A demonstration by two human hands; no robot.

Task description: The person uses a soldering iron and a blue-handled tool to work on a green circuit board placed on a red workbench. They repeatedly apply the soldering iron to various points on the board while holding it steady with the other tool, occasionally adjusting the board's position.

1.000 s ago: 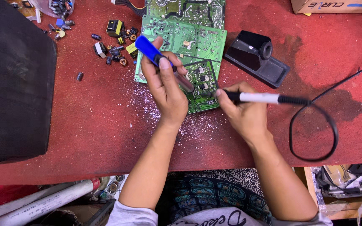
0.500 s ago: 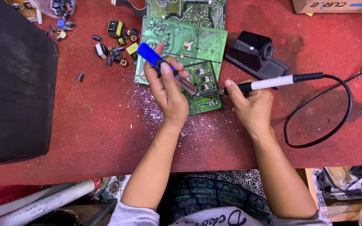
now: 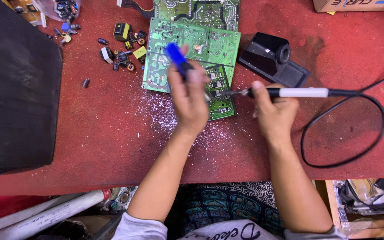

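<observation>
Head view
Left hand [image 3: 188, 100]: clenched round a blue-handled tool [image 3: 174, 53], over the near board.
Tool axis: the handle slants up and away to the left; its working end is hidden behind the hand.
Right hand [image 3: 274, 111]: wrapped round the iron [image 3: 290, 92], just right of the near board.
Iron axis: level, lying left to right; the tip points left and meets the near board's right edge.
Cord [image 3: 347, 129]: one, black, running from the iron's right end in a single loop on the table [image 3: 90, 142].
Boards: two green ones, the near board [image 3: 214, 49] by the hands, the far board [image 3: 196, 11] overlapping behind it.
Stand [image 3: 272, 60]: one, black, right of the boards.
Loose parts [image 3: 121, 49]: a scatter left of the boards, too many to count.
Black slab [image 3: 16, 89]: one, at the table's left edge.
</observation>
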